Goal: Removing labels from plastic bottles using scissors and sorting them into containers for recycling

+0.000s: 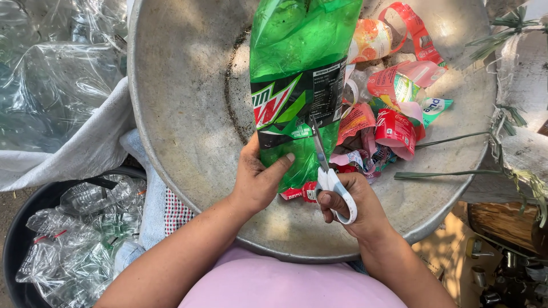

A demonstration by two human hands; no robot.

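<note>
Left grip [260, 177] pinches the green bottle [299, 68]; right grip [351, 208], just beside it, clasps white-handled scissors [331, 177] cutting its label [297, 105].

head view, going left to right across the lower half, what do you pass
black tub of crushed clear bottles → left hand gripping the green plastic bottle → right hand working white-handled scissors at the bottle's label → heap of cut labels in the metal basin

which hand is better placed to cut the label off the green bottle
Right. The right hand already grips the scissors, blades against the label, while the left hand is busy steadying the green bottle.
</note>
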